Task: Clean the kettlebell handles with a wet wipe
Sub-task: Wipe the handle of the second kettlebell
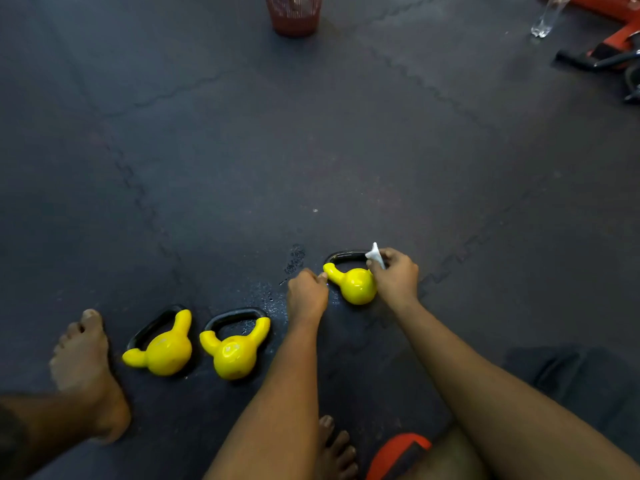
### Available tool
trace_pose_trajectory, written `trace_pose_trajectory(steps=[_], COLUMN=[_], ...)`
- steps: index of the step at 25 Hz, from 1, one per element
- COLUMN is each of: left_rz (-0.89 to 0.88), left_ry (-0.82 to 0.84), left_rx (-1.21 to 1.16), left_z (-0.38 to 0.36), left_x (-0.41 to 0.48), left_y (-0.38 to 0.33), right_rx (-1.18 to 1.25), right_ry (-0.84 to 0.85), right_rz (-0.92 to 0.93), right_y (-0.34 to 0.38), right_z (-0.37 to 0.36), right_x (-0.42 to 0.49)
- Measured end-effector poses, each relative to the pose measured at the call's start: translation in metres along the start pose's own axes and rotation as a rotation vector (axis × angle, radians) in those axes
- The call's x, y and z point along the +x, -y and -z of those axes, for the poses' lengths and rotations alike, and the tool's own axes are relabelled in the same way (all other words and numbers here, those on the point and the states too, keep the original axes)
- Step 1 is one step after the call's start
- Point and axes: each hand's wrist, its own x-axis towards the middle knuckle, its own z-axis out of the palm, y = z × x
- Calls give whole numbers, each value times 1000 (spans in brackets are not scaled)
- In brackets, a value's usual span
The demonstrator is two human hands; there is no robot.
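Floor (pixel 311 150): right hand (pixel 396 275) pinches wipe (pixel 375 255) on kettlebell handle (pixel 346 255).

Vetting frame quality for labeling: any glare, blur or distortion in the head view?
Head view: dim overall, dark rubber floor hides shadows; specular glare on the glossy yellow kettlebell being wiped; wide-angle stretch toward the edges; red mesh basket at top looks soft; right hand pinching the white wet wipe is fairly sharp.

Place: gym. Floor (pixel 346 150) of dark rubber tiles, joined by puzzle-shaped seams. Three yellow kettlebells (pixel 166 351) with black handles on it. Red metal frame (pixel 620 32) of some equipment at far right, black bars (pixel 588 60) beside it. Clear bottle (pixel 549 19) near frame. Bare feet (pixel 83 355) on floor.
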Motion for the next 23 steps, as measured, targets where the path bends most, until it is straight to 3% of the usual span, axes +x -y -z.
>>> trace_pose_trajectory(steps=[4,7,12,23], left_rz=[73,145,271,150], left_ry=[-217,-376,-453,-453], left_rx=[-109,-146,-194,-377], left_z=[41,72,112,150], left_x=[-38,-63,-90,-90], left_y=[24,59,106,104], right_rx=[433,741,683,602], right_ry=[77,260,511,501], right_rz=[-182,-226,-244,-170], right_y=[12,28,55,88], right_z=[-6,-23,-37,-49], right_x=[-51,-90,-142,-181])
